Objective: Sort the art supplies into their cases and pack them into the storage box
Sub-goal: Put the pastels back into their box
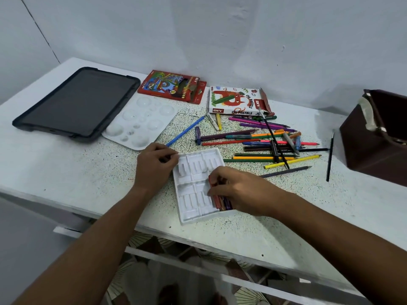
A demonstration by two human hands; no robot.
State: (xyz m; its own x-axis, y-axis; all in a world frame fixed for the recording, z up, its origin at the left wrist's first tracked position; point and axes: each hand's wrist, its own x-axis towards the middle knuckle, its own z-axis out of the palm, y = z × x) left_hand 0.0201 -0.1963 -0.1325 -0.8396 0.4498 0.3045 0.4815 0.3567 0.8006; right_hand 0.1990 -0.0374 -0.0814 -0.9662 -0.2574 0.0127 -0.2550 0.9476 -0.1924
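A white plastic pastel tray (193,190) lies on the table near its front edge. My left hand (156,166) pinches the tray's upper left corner. My right hand (237,190) grips several oil pastels (220,201) over the tray's right side; my fingers hide most of them. Behind lies the white oil pastels box (235,101) with its flap open, and a red colour pencil box (174,85). Loose pencils, pastels and brushes (264,142) are scattered to the right. The brown storage box (378,137) stands at the far right.
A dark tablet (77,102) lies at the back left, with a white paint palette (141,122) beside it. A blue pencil (187,130) lies above my left hand. A thin black brush (330,157) lies near the storage box. The table's front edge runs below the tray.
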